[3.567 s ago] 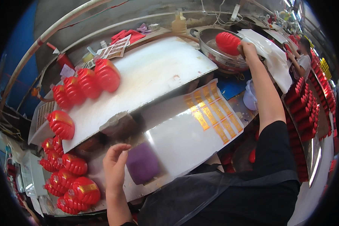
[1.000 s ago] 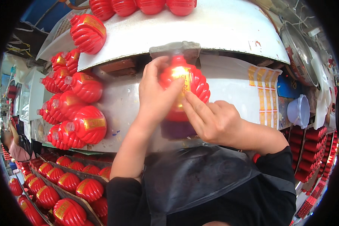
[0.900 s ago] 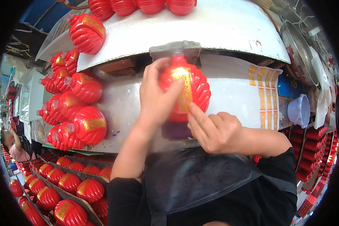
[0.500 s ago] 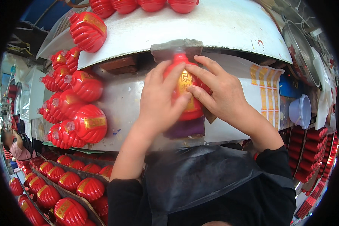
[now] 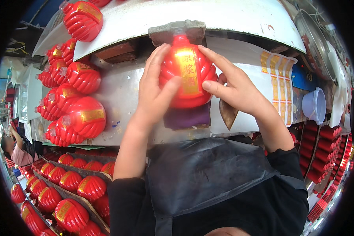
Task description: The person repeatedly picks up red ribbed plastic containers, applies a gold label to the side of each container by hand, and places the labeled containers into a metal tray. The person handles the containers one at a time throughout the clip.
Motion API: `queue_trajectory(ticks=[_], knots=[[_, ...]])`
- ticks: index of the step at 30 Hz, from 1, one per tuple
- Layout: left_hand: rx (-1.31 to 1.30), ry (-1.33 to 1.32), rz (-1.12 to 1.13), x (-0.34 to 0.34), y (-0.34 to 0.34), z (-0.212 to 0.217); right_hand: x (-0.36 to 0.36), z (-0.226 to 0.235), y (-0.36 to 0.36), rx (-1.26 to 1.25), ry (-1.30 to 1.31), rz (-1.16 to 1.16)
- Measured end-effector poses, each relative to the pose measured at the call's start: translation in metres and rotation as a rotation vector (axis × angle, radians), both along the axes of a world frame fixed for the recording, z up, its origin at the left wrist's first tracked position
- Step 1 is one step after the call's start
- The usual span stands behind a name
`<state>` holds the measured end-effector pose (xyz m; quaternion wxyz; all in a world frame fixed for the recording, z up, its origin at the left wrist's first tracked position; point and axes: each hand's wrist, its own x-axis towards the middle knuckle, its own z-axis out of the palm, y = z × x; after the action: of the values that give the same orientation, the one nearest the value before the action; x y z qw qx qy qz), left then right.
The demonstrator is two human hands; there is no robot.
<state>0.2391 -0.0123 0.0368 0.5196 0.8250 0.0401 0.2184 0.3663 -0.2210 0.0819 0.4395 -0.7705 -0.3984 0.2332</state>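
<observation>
A red ribbed bottle [image 5: 190, 100] with a gold label [image 5: 188, 69] lies on the bench before me, its clear neck against a grey block [image 5: 158, 34]. My left hand [image 5: 156, 86] is curved along its left side, thumb over the bottle's front near the label. My right hand [image 5: 235, 84] holds the right side, fingertips near the shoulder and thumb low beside the label. Under the bottle's base shows a purple cloth pad [image 5: 187, 118]. Next to my right hand lies a pointed brown blade-like piece [image 5: 228, 114], partly hidden by the hand.
Several red bottles [image 5: 84, 118] stand along the left, with one [image 5: 82, 21] on the white raised board [image 5: 236, 15]. Label sheets [image 5: 277, 84] lie at right, near a lilac bucket [image 5: 314, 105]. Crates of red bottles [image 5: 70, 181] are lower left. A person [image 5: 19, 147] is far left.
My hands have moved apart from over the label to the bottle's two sides, so most of its front now shows. The whole view has shifted slightly, with the bench higher in it.
</observation>
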Motion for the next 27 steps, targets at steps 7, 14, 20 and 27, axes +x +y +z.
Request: queue_trajectory(ticks=[7, 14, 20, 27], knots=[[-0.086, -0.050, 0.033, -0.005, -0.010, -0.003, -0.014, 0.002, 0.007, -0.067, -0.237, -0.055], [-0.065, -0.052, -0.013, -0.007, -0.009, -0.004, -0.017, -0.001, 0.009, -0.079, -0.287, -0.077], [-0.242, -0.080, -0.015, -0.004, -0.004, -0.007, -0.011, -0.001, 0.007, -0.039, -0.193, -0.066], [-0.214, -0.059, 0.058, 0.000, -0.012, -0.007, -0.014, -0.005, 0.008, -0.017, -0.196, -0.085]])
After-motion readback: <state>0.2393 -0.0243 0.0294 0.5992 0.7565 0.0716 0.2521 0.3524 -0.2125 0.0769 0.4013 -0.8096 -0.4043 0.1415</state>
